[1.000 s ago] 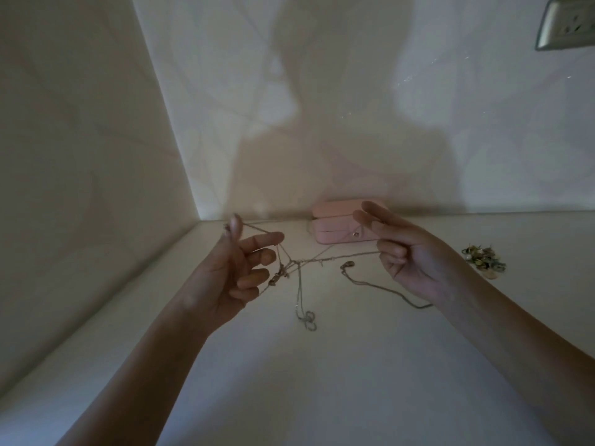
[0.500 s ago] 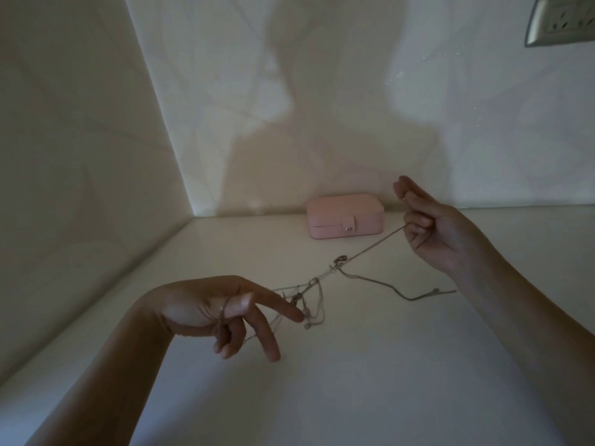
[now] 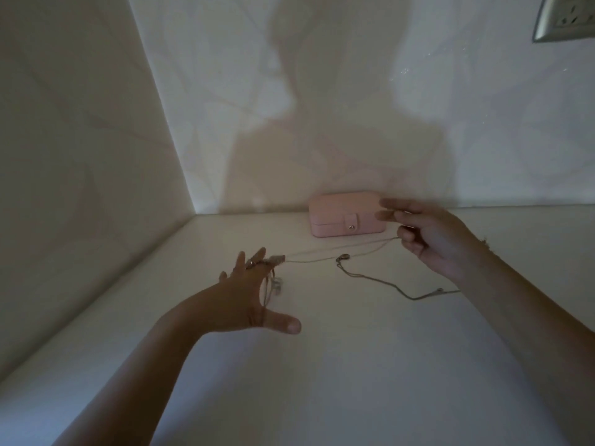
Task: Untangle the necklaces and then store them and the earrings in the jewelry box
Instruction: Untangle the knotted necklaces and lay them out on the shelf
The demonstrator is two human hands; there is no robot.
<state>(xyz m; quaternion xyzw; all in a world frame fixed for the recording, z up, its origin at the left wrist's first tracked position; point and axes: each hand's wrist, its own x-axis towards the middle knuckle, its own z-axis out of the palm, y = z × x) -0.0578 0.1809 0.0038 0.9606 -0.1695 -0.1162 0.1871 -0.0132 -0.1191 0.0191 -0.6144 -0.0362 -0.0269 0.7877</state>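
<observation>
Thin gold necklaces (image 3: 338,251) stretch taut between my two hands above the pale counter. My left hand (image 3: 248,294) is spread, fingers apart, with the tangled part and a small pendant looped over its fingers near the tips. My right hand (image 3: 425,235) pinches the other chain ends, fingers curled, just right of the box. A loose chain (image 3: 386,286) with a small clasp trails on the counter toward my right wrist. The pink jewelry box (image 3: 341,217) sits shut, snap tab in front, against the back wall. No earrings are in view.
The counter (image 3: 322,365) ends in a corner: a tiled wall on the left and another behind the box. A wall socket (image 3: 566,19) sits high at the top right.
My left hand has turned, spread its fingers and moved forward with the tangle on them. My right hand has dropped lower, next to the box, and the chains are pulled straighter.
</observation>
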